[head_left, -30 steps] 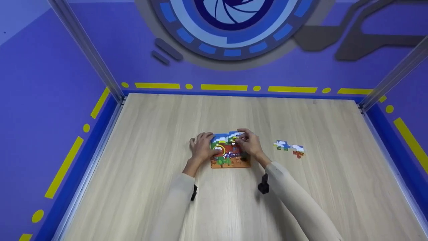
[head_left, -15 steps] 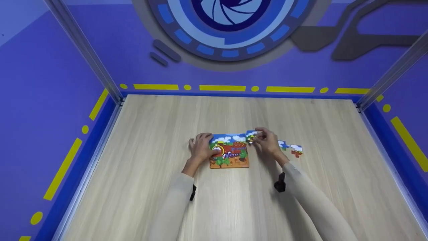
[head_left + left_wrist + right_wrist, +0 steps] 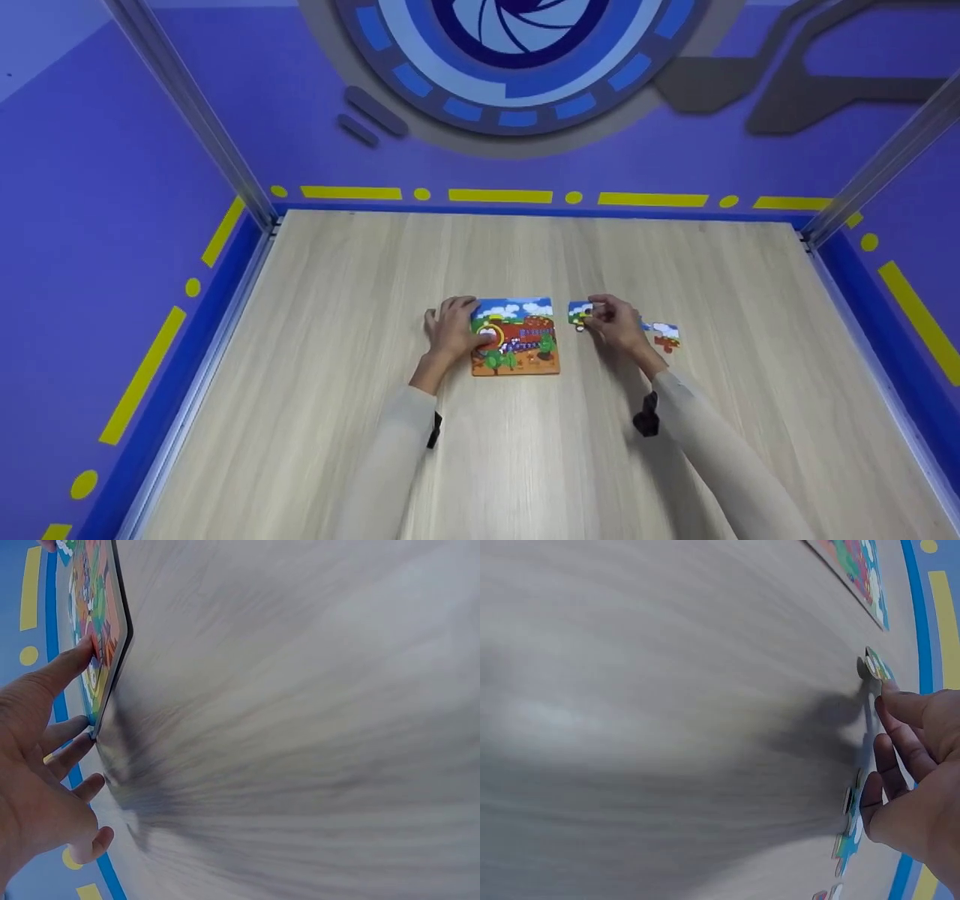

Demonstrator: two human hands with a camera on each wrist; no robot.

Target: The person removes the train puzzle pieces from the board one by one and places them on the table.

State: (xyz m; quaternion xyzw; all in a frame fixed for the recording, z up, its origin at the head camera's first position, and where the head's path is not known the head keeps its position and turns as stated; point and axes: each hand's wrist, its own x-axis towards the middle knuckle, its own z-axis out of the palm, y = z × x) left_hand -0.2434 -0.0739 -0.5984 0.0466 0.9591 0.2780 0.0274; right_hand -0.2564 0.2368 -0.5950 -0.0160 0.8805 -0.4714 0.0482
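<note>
A cartoon jigsaw puzzle in a square board lies flat on the table. My left hand holds its left side. The thumb rests on the picture, and in the left wrist view fingertips touch the board's edge. My right hand pinches a loose jigsaw piece between thumb and finger, to the right of the board and apart from it. In the right wrist view that jigsaw piece is tilted, with its shadow on the table beneath.
Another jigsaw piece with a red lower part lies right of my right hand. A blue piece beside it is mostly covered by the hand in the head view. Blue panels wall the wooden table at back and sides.
My right hand has moved right with the pinched jigsaw piece, from above the puzzle to beside it. The puzzle's right part has come into view. My left hand has stayed put.
</note>
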